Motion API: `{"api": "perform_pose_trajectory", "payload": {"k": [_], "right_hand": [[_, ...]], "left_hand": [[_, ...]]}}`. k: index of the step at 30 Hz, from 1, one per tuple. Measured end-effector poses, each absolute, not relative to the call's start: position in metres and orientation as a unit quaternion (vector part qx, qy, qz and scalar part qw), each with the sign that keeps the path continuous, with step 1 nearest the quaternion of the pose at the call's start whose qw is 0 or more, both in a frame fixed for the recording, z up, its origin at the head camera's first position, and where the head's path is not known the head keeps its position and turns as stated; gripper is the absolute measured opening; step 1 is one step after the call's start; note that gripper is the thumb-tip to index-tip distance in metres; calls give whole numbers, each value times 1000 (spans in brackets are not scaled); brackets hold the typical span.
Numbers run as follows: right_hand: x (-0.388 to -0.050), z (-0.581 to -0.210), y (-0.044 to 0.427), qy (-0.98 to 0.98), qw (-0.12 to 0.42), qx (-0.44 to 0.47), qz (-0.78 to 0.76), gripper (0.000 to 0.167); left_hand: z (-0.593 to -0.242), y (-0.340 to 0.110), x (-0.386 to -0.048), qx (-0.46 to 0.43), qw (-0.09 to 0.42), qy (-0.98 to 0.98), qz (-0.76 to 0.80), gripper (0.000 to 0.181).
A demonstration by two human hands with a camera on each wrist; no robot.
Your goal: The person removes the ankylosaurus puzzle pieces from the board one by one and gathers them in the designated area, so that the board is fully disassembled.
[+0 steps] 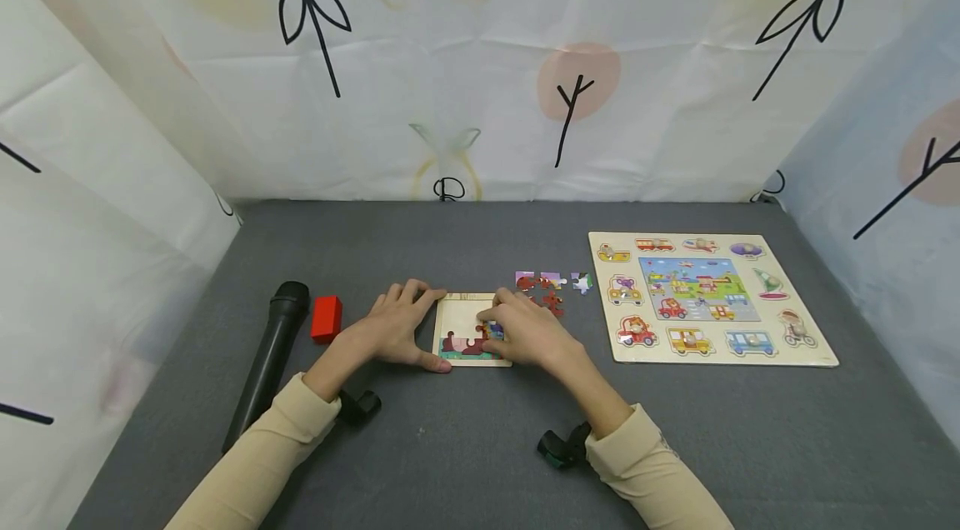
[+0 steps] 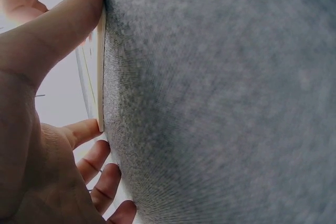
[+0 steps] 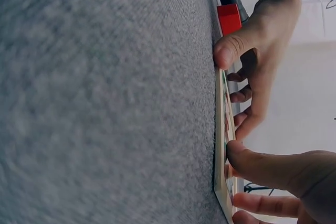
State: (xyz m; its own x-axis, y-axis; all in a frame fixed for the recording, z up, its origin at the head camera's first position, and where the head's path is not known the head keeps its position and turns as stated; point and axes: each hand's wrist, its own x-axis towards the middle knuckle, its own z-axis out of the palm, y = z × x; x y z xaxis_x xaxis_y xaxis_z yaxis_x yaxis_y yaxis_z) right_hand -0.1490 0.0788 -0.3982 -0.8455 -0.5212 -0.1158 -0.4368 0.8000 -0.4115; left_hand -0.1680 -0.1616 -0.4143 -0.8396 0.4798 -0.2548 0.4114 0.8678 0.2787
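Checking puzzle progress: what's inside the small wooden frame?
In the frame, puzzle pieces line the bottom and part of the right side; the upper left shows bare board. The right hand covers some of the right side, hiding whatever lies beneath.

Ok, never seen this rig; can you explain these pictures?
No machine here: just a person's bare left hand and right hand. The wide picture comes from a head-worn camera, the sideways ones from each wrist. On the grey table, the left hand grips a small puzzle board by its left side; the right hand touches its right side, its exact hold unclear. Loose puzzle pieces and a large picture board lie to the right, a red block and microphone to the left.
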Motion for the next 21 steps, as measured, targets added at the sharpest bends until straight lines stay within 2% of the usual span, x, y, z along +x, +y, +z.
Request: {"api": "perform_pose_trajectory", "payload": {"k": [21], "right_hand": [[-148,-399,82,942,105,-252,-194,33]], "left_hand": [[-415,-162,-168,231,161,953,109,113]]}}
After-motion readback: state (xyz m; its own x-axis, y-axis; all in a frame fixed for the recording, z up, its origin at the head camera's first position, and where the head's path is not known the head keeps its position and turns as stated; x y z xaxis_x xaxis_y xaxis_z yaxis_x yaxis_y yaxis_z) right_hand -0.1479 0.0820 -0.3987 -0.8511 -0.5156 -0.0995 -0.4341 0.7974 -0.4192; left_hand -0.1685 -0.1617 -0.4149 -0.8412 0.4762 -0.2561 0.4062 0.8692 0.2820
